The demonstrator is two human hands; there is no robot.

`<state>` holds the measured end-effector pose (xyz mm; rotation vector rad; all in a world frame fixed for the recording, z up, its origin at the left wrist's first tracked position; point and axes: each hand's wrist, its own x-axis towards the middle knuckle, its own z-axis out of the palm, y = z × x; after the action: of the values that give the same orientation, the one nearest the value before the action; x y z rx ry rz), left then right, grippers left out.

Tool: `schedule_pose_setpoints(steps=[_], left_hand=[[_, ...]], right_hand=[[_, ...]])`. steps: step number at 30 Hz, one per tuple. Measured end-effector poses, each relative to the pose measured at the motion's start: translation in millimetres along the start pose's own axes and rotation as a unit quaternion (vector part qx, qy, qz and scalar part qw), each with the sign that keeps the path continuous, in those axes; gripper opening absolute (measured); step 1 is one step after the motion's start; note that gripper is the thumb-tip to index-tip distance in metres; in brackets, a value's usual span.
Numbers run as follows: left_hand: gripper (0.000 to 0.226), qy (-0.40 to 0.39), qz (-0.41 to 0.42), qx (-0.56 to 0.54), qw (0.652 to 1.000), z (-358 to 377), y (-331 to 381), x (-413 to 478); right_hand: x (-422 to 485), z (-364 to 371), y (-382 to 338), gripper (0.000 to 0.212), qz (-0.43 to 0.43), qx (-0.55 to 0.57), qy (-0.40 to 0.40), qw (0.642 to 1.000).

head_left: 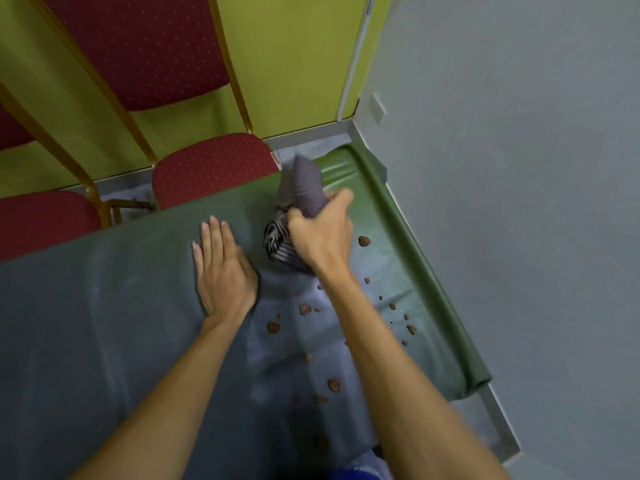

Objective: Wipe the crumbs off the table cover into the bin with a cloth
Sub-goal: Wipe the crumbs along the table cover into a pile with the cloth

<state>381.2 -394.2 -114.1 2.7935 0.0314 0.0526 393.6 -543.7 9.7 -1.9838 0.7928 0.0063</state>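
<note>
A green table cover spreads across the table, rolled up along its right edge. Several brown crumbs lie scattered on it, near and to the right of my right forearm. My right hand grips a bunched grey striped cloth at the far part of the cover. The cloth's upper end sticks up past my fingers, and its striped lower end hangs below my palm. My left hand lies flat on the cover with straight fingers, to the left of the cloth. No bin is in view.
Red padded chairs with gold frames stand along the table's far side, against a yellow-green wall. A grey wall runs close along the right. The rolled cover edge lies beside that wall.
</note>
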Motion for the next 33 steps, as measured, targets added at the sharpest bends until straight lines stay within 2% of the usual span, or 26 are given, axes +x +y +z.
schedule_pose_setpoints(steps=[3, 6, 11, 15, 20, 25, 29, 31, 33], left_hand=[[0.056, -0.011, -0.016, -0.030, 0.999, -4.7, 4.3, 2.5], [0.057, 0.007, 0.006, -0.051, 0.999, -10.1, 25.7, 1.4], [0.055, -0.019, 0.081, -0.051, 0.995, 3.5, 65.5, -0.7], [0.055, -0.060, 0.144, -0.032, 0.987, 11.9, 83.8, 13.6], [0.055, -0.128, 0.160, 0.007, 0.979, 17.2, 82.0, 31.6], [0.057, -0.136, 0.168, 0.016, 0.976, 16.3, 79.6, 31.8], [0.057, -0.143, 0.164, 0.019, 0.976, 15.6, 81.5, 31.3], [0.057, -0.144, 0.159, 0.022, 0.976, 16.0, 82.6, 30.7], [0.057, -0.146, 0.156, 0.022, 0.977, 16.1, 84.2, 30.5]], right_hand=[[38.6, -23.3, -30.8, 0.059, -0.107, -0.062, -0.006, 0.992], [86.2, -47.8, -51.7, 0.063, -0.177, -0.216, -0.015, 0.960], [139.2, -51.6, -37.7, 0.050, -0.164, -0.380, -0.037, 0.910], [142.7, -42.5, 1.9, 0.063, -0.200, -0.449, -0.050, 0.870], [133.1, -45.9, 16.1, 0.067, -0.262, -0.453, -0.068, 0.849], [98.0, -67.4, 46.8, 0.065, -0.302, -0.438, -0.084, 0.843], [82.3, -95.6, 66.6, 0.069, -0.304, -0.438, -0.146, 0.833], [81.8, -106.6, 66.2, 0.068, -0.304, -0.403, -0.129, 0.853], [87.6, -105.9, 61.6, 0.066, -0.300, -0.348, -0.056, 0.886]])
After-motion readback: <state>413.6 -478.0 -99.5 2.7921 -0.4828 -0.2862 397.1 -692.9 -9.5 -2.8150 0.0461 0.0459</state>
